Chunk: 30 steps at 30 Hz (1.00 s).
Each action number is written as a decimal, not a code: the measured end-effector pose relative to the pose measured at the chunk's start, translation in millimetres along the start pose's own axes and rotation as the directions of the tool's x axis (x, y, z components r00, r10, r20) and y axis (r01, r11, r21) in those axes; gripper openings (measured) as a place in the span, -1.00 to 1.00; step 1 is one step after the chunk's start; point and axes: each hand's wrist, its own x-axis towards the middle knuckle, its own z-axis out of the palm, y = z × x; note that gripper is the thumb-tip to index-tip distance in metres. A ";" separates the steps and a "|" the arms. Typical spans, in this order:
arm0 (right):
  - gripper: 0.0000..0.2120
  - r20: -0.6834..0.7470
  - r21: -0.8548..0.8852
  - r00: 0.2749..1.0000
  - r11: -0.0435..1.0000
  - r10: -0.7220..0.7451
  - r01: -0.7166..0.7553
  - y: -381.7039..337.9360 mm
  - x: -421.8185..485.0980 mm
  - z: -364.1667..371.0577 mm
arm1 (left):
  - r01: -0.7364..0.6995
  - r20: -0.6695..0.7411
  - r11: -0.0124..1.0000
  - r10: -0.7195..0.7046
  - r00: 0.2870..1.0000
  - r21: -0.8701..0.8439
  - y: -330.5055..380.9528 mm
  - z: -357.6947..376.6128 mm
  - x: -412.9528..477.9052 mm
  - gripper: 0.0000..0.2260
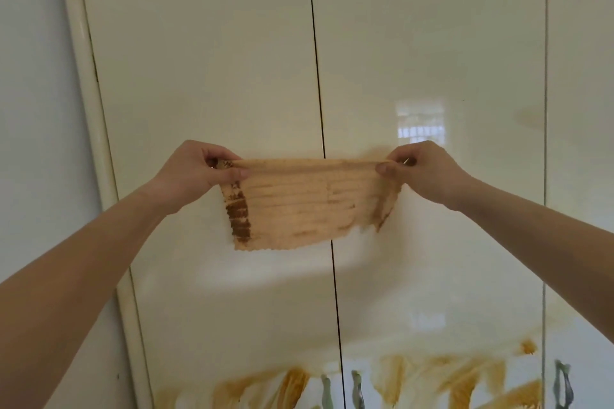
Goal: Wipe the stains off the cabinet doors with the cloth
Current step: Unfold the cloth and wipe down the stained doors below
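Glossy cream cabinet doors [206, 76] fill the frame, split by a dark vertical seam just right of centre, with a second seam near the right edge. A rounded cream trim strip [96, 129] runs down the left side of the frame. Ochre-brown smeared stains [458, 378] band the lower edge from lower centre to lower right, with a few grey-green streaks [356, 388] among them; a fainter yellowish mark [528, 118] sits at mid-right. Upper door area reads clean, so judgement: wiping is partly done, the lower band outstanding. The ribbed peach-orange cloth [309, 206] hangs at centre frame, stretched flat in front of the seam, whether touching the door cannot be told. It carries a dark brown soiled strip down its left edge and lighter smudges at right. Left hand [196, 173] pinches the top left corner, right hand [422, 169] pinches the top right corner, both closed on fabric. Likely spread out to inspect it or find a cleaner face before refolding. No containers in view.
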 end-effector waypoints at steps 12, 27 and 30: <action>-0.94 0.275 -0.500 0.941 0.865 0.198 -0.036 14.2 -0.3 -80.0 | 0.116 0.256 0.974 -0.164 0.953 0.192 11.6 53.6 25.0 -0.96; -0.78 0.108 0.645 0.673 0.464 0.732 -0.607 110.8 -81.0 -42.5 | 0.675 0.323 0.672 -0.593 0.737 -0.304 27.4 212.7 -42.4 -0.91; -0.73 -0.012 0.720 0.707 0.497 0.707 -0.484 119.9 -97.0 -18.2 | 0.575 0.210 0.440 -0.639 0.740 -0.689 35.2 248.8 -69.5 -0.84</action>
